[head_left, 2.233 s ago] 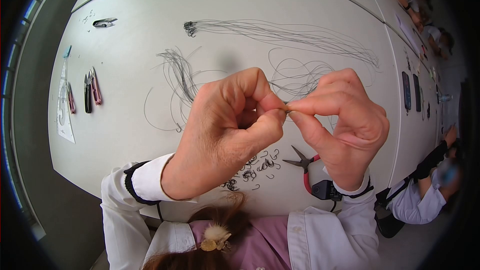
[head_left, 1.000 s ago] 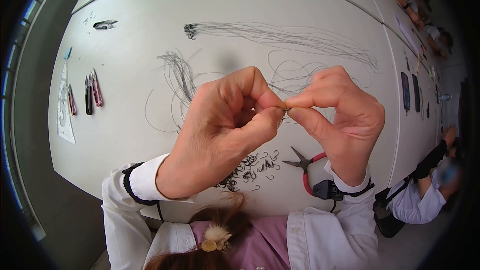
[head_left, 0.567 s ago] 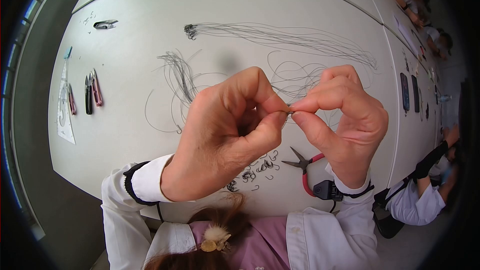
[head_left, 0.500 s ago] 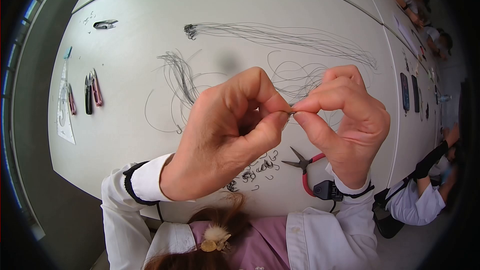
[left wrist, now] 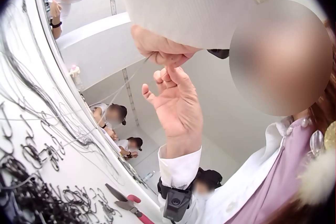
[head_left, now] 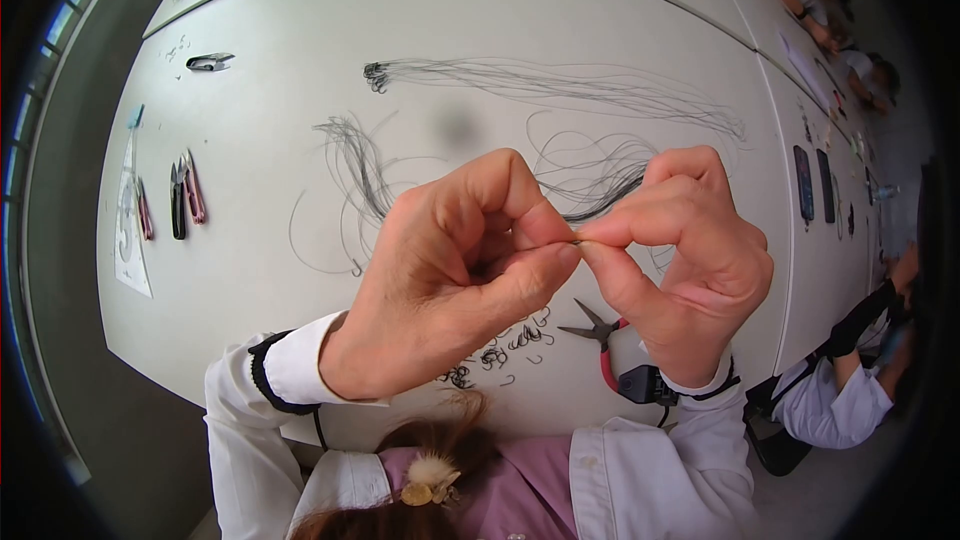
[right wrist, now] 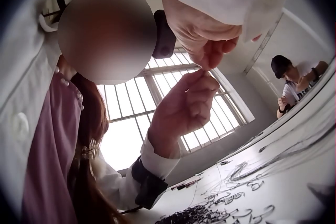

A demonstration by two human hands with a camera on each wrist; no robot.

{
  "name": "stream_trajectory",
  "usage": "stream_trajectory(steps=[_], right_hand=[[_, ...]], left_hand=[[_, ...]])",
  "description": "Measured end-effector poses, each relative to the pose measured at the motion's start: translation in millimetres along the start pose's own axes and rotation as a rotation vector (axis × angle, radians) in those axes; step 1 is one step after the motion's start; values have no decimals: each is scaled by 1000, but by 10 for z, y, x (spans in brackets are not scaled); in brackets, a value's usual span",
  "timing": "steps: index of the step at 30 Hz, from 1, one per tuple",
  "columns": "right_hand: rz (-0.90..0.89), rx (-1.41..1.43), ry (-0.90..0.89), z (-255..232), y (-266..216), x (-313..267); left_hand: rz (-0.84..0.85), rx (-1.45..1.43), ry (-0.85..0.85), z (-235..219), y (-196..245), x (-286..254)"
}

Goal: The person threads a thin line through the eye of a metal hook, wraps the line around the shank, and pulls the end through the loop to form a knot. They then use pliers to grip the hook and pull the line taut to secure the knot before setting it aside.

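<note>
Both hands are raised over the white table, fingertips meeting. My left hand pinches a small dark fish hook between thumb and index finger, mostly hidden by the tips. My right hand pinches fishing line at the same spot, its other fingers curled back. In the left wrist view, a thin fishing line trails down from the left hand's fingers. A pile of loose black fish hooks lies below the hands. Dark line bundles lie behind them.
Red-handled pliers lie near the right wrist. Beyond the hands stretches a bundle of hooked lines. At left are thread snips, a clear set square and another snipper. Other people sit along the right.
The fingertips have closed up, covering more of the dark piece that showed between them. The head view has tilted slightly, so table things and hands appear a little lower or shifted.
</note>
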State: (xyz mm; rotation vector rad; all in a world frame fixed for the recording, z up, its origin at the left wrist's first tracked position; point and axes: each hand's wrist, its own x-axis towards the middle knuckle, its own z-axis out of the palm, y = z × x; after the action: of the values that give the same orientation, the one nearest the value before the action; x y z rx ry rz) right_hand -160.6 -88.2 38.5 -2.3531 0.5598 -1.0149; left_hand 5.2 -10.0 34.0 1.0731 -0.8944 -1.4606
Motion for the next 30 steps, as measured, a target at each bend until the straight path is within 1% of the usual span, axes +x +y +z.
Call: stream_trajectory(steps=[3,5,9,11,14,22,24,25,26,27,28,30], right_hand=[[-35,14,19,9,25,0],[-37,17,27,20,42,-6],[-38,-1,28,15,22,5],[-33,-7,20,-18,7,6],[-20,-24,21,-25,-19,-9],[-57,-76,42,-7,-19,-12],[-9,12,16,-13,3,-1],[-10,12,17,-18,1,6],[59,85,-9,-26,-7,15],[127,158,-34,-28,-11,22],[126,158,-34,-38,-2,31],[124,200,-120,-63,27,49]], left_hand=[[26,-17,12,5,-12,9],[67,5,9,-4,-34,13],[88,29,-11,-44,-26,9],[128,105,-72,-71,-30,8],[151,164,-77,-74,-34,2],[152,132,-77,-79,-32,0],[137,109,-70,-93,-48,20],[230,154,-93,-116,-97,42],[324,198,-116,-130,-127,58],[325,198,-116,-138,-134,62],[335,209,-115,-142,-137,65],[345,219,-113,-140,-121,58]])
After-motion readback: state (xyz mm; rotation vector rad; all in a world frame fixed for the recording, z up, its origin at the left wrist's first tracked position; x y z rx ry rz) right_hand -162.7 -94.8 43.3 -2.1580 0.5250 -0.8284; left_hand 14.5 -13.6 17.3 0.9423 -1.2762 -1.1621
